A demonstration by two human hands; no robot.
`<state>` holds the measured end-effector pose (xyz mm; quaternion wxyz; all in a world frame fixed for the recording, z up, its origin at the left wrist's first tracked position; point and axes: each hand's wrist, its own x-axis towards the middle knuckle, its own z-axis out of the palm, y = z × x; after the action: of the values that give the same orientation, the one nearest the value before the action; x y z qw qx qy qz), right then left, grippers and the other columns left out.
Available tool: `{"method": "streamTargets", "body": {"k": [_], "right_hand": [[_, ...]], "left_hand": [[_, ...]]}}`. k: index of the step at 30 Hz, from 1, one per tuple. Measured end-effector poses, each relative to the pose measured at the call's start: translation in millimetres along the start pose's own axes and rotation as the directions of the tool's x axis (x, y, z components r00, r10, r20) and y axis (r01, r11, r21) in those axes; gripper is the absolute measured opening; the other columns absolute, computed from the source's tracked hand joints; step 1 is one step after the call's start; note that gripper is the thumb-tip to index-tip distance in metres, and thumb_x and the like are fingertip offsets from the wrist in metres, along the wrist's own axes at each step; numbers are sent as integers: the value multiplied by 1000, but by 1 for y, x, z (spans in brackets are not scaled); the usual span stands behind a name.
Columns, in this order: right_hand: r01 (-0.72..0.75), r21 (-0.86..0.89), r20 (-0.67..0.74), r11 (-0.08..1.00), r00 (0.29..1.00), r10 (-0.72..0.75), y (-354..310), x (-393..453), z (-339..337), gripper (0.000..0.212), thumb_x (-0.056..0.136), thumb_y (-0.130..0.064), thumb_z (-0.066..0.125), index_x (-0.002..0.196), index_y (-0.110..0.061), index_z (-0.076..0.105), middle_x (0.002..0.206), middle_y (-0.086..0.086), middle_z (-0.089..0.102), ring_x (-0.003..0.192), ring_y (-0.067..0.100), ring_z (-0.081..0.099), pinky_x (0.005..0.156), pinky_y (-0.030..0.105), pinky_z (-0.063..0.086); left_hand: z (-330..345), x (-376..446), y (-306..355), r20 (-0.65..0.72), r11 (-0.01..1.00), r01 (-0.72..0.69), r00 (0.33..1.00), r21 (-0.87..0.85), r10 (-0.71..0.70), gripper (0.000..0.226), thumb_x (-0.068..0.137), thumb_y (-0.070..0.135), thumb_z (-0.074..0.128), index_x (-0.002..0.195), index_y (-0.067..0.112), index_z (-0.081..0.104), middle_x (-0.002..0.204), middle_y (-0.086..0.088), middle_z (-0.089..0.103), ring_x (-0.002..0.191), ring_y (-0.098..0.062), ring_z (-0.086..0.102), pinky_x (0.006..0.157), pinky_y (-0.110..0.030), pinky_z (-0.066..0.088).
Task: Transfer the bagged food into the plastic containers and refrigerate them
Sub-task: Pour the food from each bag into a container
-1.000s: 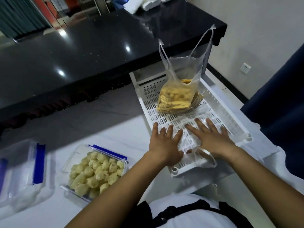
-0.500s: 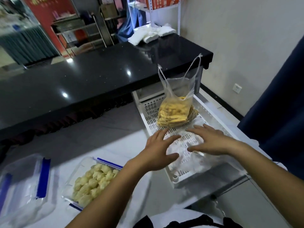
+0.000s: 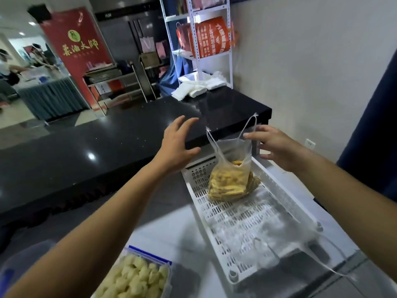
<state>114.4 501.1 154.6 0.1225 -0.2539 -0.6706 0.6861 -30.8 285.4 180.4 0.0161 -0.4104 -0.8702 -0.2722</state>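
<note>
A clear plastic bag of yellow food strips point(image 3: 229, 183) stands upright at the far end of a white perforated tray point(image 3: 217, 224), its two handles sticking up. My left hand point(image 3: 178, 143) hovers open with spread fingers just left of the bag's left handle, not touching it. My right hand point(image 3: 277, 147) is open on the other side, its fingertips at the right handle. An empty clear bag point(image 3: 257, 239) lies flattened on the near part of the tray. A plastic container with a blue rim point(image 3: 137, 278), filled with pale dumplings, sits at the bottom left.
A long black counter point(image 3: 107, 147) runs behind the tray, with folded white bags point(image 3: 199, 87) at its far end. A white metal shelf point(image 3: 204, 39) stands against the wall beyond. A dark blue curtain point(image 3: 373, 136) hangs at the right.
Both hands have lifted off the flattened empty bag and moved forward and up to either side of the yellow food bag's handles. The view has tilted upward.
</note>
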Motion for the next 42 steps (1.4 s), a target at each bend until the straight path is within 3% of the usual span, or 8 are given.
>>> {"method": "streamTargets", "body": {"k": [5, 14, 20, 25, 29, 33, 38, 42], "right_hand": [[90, 15, -113, 996, 990, -88, -12, 22, 4, 11, 89, -25, 71, 81, -18, 72, 89, 2, 67, 93, 21, 53, 82, 36, 38], [163, -17, 99, 987, 982, -160, -28, 28, 25, 12, 88, -9, 70, 97, -3, 76, 82, 0, 74, 73, 0, 68, 63, 11, 49], [190, -135, 136, 972, 976, -172, -18, 26, 40, 23, 77, -22, 82, 93, -6, 75, 91, 9, 74, 87, 15, 69, 75, 24, 51], [205, -288, 20, 935, 978, -208, 4, 29, 67, 53, 49, -66, 81, 85, -28, 74, 109, 3, 65, 105, 15, 63, 80, 31, 55], [312, -231, -78, 922, 938, -337, 14, 34, 83, 15, 70, -44, 74, 71, -29, 72, 105, 3, 66, 109, 22, 59, 96, 41, 50], [230, -69, -81, 971, 969, -235, -12, 32, 65, 27, 94, -26, 65, 78, -5, 71, 81, 10, 67, 82, 25, 64, 79, 39, 51], [-69, -32, 69, 997, 995, 71, -49, 29, 42, 50, 88, -60, 58, 69, -15, 65, 95, 11, 61, 92, 27, 58, 75, 38, 49], [37, -230, 121, 973, 993, -9, -71, 19, 39, 59, 88, -68, 51, 68, -15, 67, 117, 2, 60, 119, 19, 46, 107, 42, 30]], "left_hand": [[5, 50, -5, 21, 978, -144, 990, 148, 143, 58, 80, 26, 82, 133, 26, 59, 156, -8, 36, 144, -30, 26, 117, -39, 23], [11, 82, 10, -82, 967, -158, 986, -200, 145, 4, 81, 25, 81, 79, 25, 77, 111, 6, 70, 106, -6, 63, 95, -27, 46], [10, 78, 2, 127, 963, -115, 981, -242, 149, 41, 78, -6, 55, 100, 21, 77, 105, 10, 75, 101, 3, 65, 88, -9, 45], [17, 64, -1, 75, 916, -35, 995, -399, 71, 24, 90, 11, 65, 111, 20, 73, 108, 11, 73, 103, 3, 66, 91, -20, 52], [18, 61, 6, -37, 904, -68, 998, -422, 58, 22, 98, 16, 60, 117, 20, 70, 112, 10, 71, 104, 1, 65, 93, -25, 53], [13, 49, -3, -35, 906, -42, 999, -422, 30, 29, 96, 8, 60, 120, 19, 69, 116, 13, 69, 107, 2, 63, 99, -29, 52], [22, 34, -1, -4, 820, -21, 1000, -572, 22, 41, 91, 14, 71, 130, 23, 62, 130, 10, 64, 121, -4, 58, 106, -37, 49], [29, 39, 13, 41, 903, 25, 999, -429, -8, 75, 85, 30, 77, 149, 29, 39, 153, 6, 42, 139, -10, 39, 111, -30, 36]]}}
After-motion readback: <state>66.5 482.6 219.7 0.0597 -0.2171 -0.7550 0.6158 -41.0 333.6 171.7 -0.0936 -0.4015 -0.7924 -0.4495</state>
